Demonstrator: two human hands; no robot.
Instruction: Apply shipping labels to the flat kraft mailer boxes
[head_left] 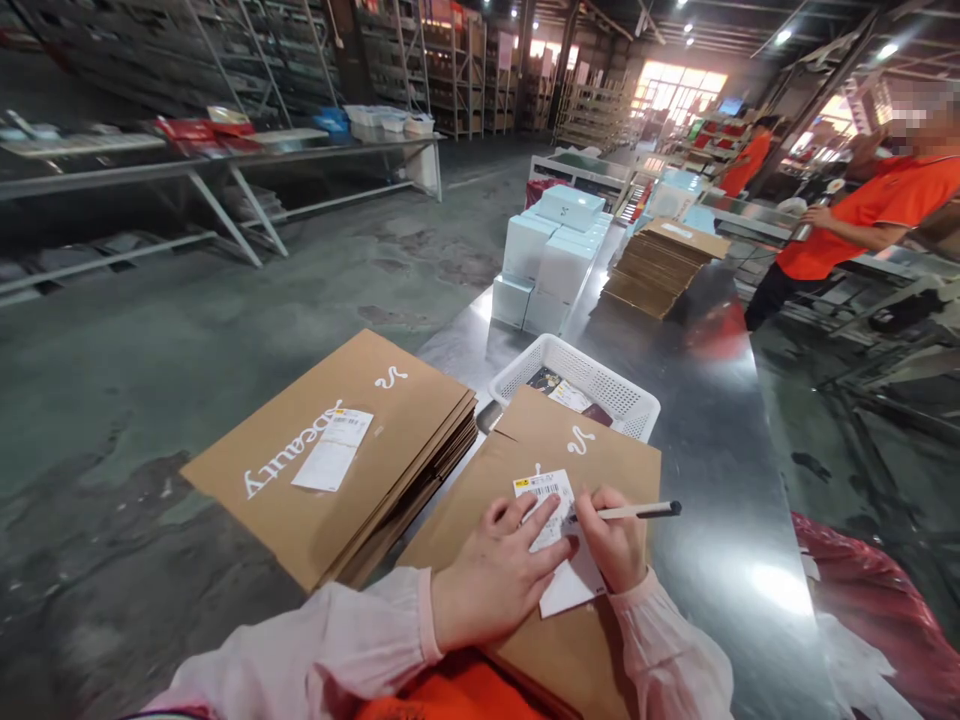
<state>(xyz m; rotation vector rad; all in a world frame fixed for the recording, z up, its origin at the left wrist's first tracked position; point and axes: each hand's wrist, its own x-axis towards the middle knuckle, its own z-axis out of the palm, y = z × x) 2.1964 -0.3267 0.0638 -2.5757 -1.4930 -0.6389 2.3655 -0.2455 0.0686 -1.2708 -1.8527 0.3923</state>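
Note:
My right hand (616,540) grips a pen (634,511) with a pale barrel and a black end, its tip at a white label (574,580). The label lies on a flat brown cardboard carton (622,462) right in front of me. My left hand (504,572) rests on that label and carton with its fingers spread, covering part of the print. Left of it is a stack of flat cartons (420,395) with white lettering; a second white label (334,450) lies on its top carton.
Behind the carton stands a white plastic basket (637,400) with small items inside. Farther along the metal table (720,430) are stacked light-blue boxes (559,260) and a pile of folded cardboard (652,270). A person in orange (862,215) stands at the right. Red plastic (885,590) hangs beside the table.

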